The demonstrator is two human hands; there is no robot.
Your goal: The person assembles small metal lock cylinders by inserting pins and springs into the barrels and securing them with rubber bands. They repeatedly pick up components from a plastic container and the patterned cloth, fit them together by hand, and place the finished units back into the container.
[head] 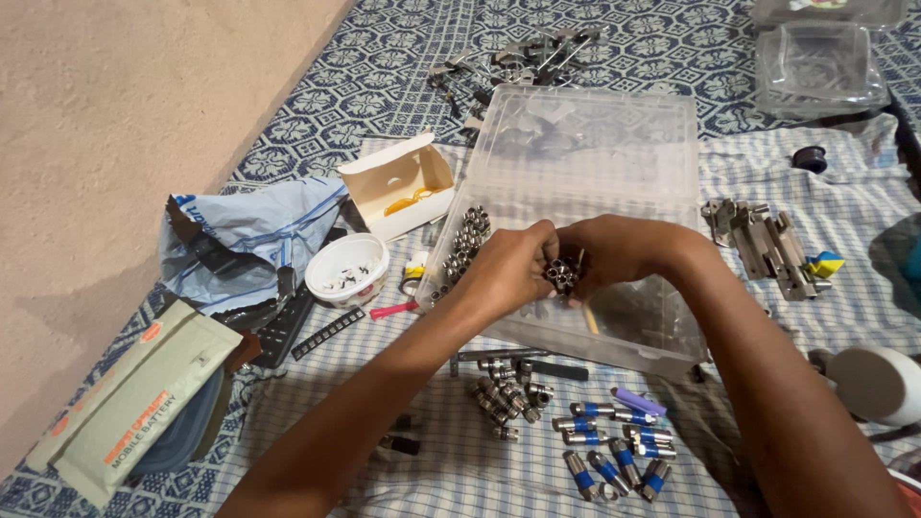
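Hands meet over a clear plastic box (614, 144): the left hand (508, 264) and right hand (614, 251) are pressed together, pinching a small cluster of metal connectors (561, 276) between their fingertips. More silver connectors (507, 391) and blue-banded connectors (614, 446) lie on the checked cloth (403, 480) below, a white bowl (347, 269) to the left.

A plain beige wall (125, 125) rises to the left of the hands. Under them lies a checked blue-and-white cloth (422, 480); beyond it, a blue patterned floor covering (384, 67). Soft, even light.
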